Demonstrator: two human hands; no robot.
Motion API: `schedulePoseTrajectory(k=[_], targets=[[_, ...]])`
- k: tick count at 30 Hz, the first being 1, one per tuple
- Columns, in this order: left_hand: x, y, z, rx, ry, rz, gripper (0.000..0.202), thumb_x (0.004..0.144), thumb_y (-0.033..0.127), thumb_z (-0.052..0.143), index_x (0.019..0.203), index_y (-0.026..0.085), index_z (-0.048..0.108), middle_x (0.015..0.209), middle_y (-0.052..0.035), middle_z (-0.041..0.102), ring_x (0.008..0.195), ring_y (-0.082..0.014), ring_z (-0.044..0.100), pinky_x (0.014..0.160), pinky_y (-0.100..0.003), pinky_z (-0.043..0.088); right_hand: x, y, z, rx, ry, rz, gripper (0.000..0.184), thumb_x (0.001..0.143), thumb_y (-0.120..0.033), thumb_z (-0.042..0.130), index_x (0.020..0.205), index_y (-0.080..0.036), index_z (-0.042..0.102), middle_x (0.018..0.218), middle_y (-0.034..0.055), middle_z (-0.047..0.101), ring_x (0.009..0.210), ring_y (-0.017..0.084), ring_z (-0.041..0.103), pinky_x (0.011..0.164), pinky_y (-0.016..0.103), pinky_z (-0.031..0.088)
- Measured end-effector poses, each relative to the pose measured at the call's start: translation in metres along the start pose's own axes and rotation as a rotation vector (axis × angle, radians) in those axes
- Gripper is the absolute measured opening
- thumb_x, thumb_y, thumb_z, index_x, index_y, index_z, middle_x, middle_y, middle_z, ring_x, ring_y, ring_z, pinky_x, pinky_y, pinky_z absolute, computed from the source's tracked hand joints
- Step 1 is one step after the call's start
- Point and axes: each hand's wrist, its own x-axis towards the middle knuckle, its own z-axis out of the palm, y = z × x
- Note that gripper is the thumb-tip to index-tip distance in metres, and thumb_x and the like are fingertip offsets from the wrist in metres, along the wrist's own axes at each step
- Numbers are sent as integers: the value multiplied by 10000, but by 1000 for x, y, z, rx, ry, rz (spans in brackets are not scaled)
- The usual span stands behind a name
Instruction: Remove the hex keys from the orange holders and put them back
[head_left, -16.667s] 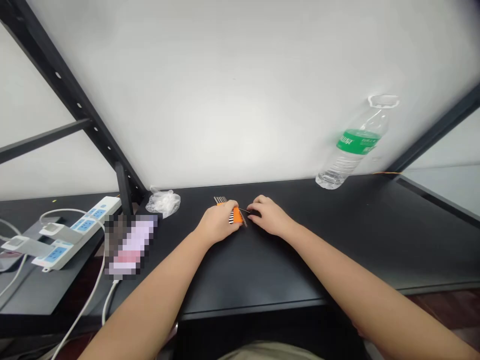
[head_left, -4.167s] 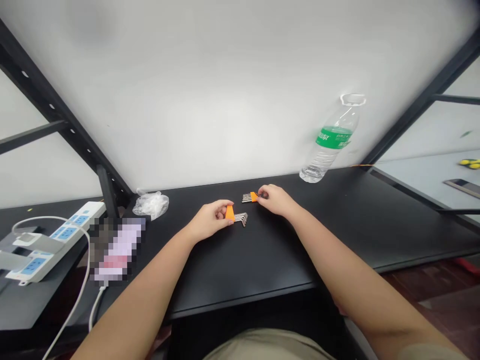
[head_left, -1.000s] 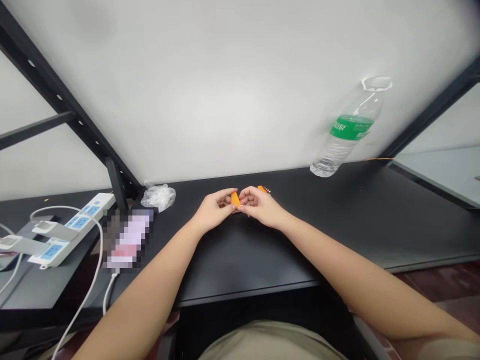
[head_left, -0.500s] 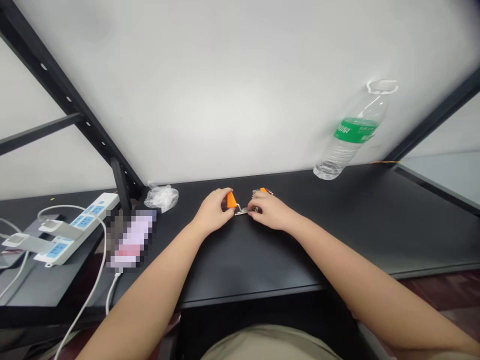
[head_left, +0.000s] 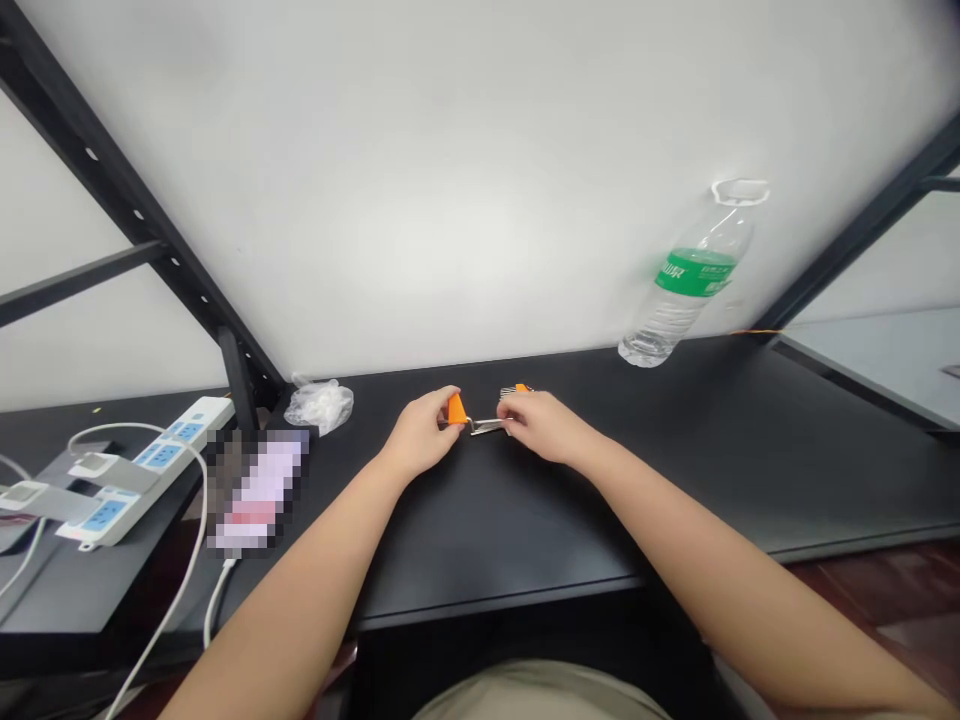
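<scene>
My left hand (head_left: 421, 430) is closed on an orange plastic holder (head_left: 456, 409), pinched between thumb and fingers a little above the black tabletop. Thin bent metal rods that look like hex keys (head_left: 487, 426) span the gap between my hands. Their bent ends lie by the orange holder, and my right hand (head_left: 536, 422) pinches their other ends. Just behind my right fingers is a second orange piece (head_left: 523, 388) with several thin metal rods beside it. The fingers hide part of the keys, so how many are held is unclear.
A clear water bottle (head_left: 694, 272) with a green label leans against the wall at the right. To the left are a crumpled plastic bag (head_left: 320, 405), a blurred-out phone (head_left: 262, 495) on a white cable, and a power strip (head_left: 154, 470). Black shelf posts (head_left: 124, 190) flank the tabletop (head_left: 487, 540).
My hands have drawn slightly apart, and more of the metal keys shows between them. The whole view has shifted a little.
</scene>
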Motion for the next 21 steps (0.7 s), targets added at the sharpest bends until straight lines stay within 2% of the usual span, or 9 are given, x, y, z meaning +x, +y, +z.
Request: schedulePoseTrajectory(k=[3,5,13,21], targets=[[0,-1,0,1,-25,0,513,857,252,680,1364,234,598,1068,-30,716,878,-172,660,864,-329,547,2,3,-6,114,127,-13,138,922,-149,570,900,-220,686,894,21,681,761,158,596,731,296,446],[0,-1,0,12,-38,9,512,861,268,684,1364,242,595,1044,-24,711,859,-169,650,846,-324,542,3,1,-7,172,161,-31,141,928,-175,585,906,-227,714,906,22,689,767,159,607,742,298,458],[-1,2,0,14,-75,54,497,865,307,692,1351,261,599,976,-5,678,804,-160,604,805,-312,528,2,-6,-7,191,178,-67,190,955,-235,572,931,-242,760,954,52,720,824,196,649,788,339,493],[-1,2,0,10,-55,53,526,861,315,704,1371,245,597,947,-8,661,788,-159,587,789,-311,516,1,-2,-10,178,183,-109,198,958,-224,566,938,-247,761,974,47,717,838,195,655,795,340,501]])
